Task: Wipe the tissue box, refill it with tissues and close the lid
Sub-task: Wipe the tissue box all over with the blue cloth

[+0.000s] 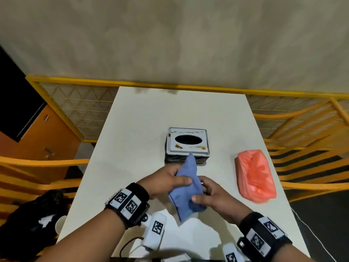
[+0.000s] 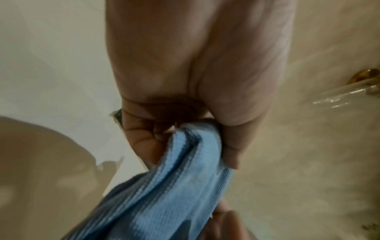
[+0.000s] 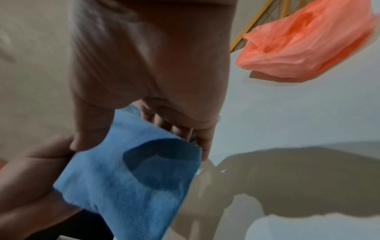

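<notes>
A grey tissue box (image 1: 187,146) stands mid-table, its lid shut, brown stains around the dark oval slot. Just in front of it both hands hold a blue cloth (image 1: 188,188) above the table. My left hand (image 1: 171,179) grips the cloth's upper part, thumb across it; the bunched blue cloth (image 2: 168,186) shows between thumb and curled fingers. My right hand (image 1: 205,195) pinches the lower part, thumb on top; the blue cloth (image 3: 131,175) hangs under that thumb. An orange plastic pack of tissues (image 1: 255,176) lies to the right of the box, orange pack (image 3: 304,42) also in the right wrist view.
The white table (image 1: 141,129) is flanked by yellow-orange chairs (image 1: 306,133) and a yellow railing (image 1: 132,83) at the far edge. A black bag (image 1: 32,220) and a paper cup (image 1: 60,223) sit near the table's left front corner.
</notes>
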`<state>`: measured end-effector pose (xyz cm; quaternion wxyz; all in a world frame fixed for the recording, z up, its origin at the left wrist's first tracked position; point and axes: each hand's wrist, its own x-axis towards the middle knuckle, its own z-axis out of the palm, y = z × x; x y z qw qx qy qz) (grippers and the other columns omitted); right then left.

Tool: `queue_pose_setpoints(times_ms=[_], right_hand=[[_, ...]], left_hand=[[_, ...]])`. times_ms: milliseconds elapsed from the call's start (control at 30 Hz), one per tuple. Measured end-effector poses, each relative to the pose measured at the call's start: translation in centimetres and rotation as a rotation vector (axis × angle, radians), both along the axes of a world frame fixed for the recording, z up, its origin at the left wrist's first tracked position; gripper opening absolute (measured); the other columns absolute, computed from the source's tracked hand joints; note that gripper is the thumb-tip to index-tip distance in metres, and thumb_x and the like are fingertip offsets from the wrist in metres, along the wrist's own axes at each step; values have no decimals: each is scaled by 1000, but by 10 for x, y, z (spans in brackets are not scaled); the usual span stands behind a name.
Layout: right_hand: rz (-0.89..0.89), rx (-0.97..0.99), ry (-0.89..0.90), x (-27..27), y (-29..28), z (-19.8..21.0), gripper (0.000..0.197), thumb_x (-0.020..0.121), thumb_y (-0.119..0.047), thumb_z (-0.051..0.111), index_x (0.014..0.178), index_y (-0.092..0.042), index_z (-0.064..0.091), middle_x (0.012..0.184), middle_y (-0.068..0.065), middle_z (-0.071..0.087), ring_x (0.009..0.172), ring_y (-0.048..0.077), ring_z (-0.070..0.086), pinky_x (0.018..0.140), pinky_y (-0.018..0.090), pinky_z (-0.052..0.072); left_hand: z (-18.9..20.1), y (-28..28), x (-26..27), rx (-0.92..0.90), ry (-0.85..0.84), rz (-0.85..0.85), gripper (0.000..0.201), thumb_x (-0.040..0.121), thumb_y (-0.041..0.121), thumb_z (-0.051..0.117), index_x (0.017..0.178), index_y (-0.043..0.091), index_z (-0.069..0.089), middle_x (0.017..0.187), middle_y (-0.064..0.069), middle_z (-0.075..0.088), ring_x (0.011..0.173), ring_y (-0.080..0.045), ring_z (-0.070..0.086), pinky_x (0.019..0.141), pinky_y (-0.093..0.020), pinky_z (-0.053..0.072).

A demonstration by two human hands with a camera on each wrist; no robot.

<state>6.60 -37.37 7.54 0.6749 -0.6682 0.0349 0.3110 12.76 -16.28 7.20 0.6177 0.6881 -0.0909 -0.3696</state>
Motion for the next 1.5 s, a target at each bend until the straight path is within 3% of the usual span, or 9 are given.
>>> queue_pose_setpoints(times_ms=[200, 333, 467, 600, 867, 1000, 1100, 1233, 1500], right_hand=[[-199, -16, 23, 13, -26, 0, 44, 76, -22, 70, 116, -4, 62, 115, 22, 67, 105, 35, 65, 90, 53, 49], [-222, -43, 74, 13, -62, 6, 40, 74, -20, 67, 110, -2, 64, 104, 25, 68, 90, 27, 68, 76, 40, 52], [-260, -125, 81, 16, -89, 2, 39, 70, -12, 61, 101, 9, 55, 78, 14, 53, 70, 24, 52, 62, 36, 39], [-350, -195, 72, 17, -94, 2, 29, 65, -8, 55, 89, 5, 44, 67, 6, 33, 58, 18, 35, 50, 28, 28], [-597, 156, 205, -2, -77, -4, 25, 98, -25, 51, 118, -11, 58, 110, 19, 68, 98, 34, 65, 83, 46, 52], [-702, 328, 356, -19, -78, -10, 58, 82, -43, 67, 124, -4, 58, 125, 24, 61, 117, 39, 57, 95, 48, 51], [-612, -6, 105, -32, -68, -9, 27, 85, -24, 71, 105, -10, 59, 112, 22, 62, 98, 38, 59, 86, 48, 51], [-450, -533, -396, -51, -38, 4, 26, 86, -21, 68, 105, -36, 58, 106, -9, 63, 91, 2, 62, 76, 25, 50], [291, -885, -1035, -44, 56, -19, 13, 86, -34, 61, 89, -22, 60, 81, -1, 55, 79, 21, 52, 61, 27, 33]], left_hand=[[0, -20, 52, 279, -329, 33, 46, 78, 53, 75, 104, 17, 65, 104, -9, 65, 92, -15, 64, 87, -41, 53], [5, -9, 114, 654, -685, 1, 93, 70, 59, 79, 148, 34, 35, 155, -1, 28, 143, -25, 29, 115, -48, 34], [-15, -5, 147, 934, -575, -315, 131, 63, 67, 81, 157, 38, -5, 167, 7, -13, 154, -24, -14, 118, -65, 13], [-32, -2, 134, 974, -557, -298, 130, 63, 67, 80, 158, 35, -4, 168, 2, -9, 154, -25, -8, 118, -65, 15], [-44, 6, 34, 1027, -614, -155, 139, 54, 89, 62, 158, 26, -4, 161, -7, 7, 151, -31, 0, 118, -60, 17], [-50, 16, -14, 1039, -614, -163, 147, 48, 93, 58, 158, 23, -8, 160, -9, 7, 151, -33, -1, 118, -57, 20], [-51, 26, -36, 978, -573, -160, 150, 51, 89, 66, 156, 25, -19, 165, -9, -16, 153, -29, -9, 120, -50, 21], [-53, 30, -47, 961, -578, -182, 149, 53, 83, 70, 155, 26, -23, 164, -5, -27, 153, -28, -2, 115, -50, 26], [-59, 20, -64, 917, -466, -128, 135, 56, 83, 51, 155, 29, -23, 165, 0, -17, 153, -27, -17, 120, -61, 10]])
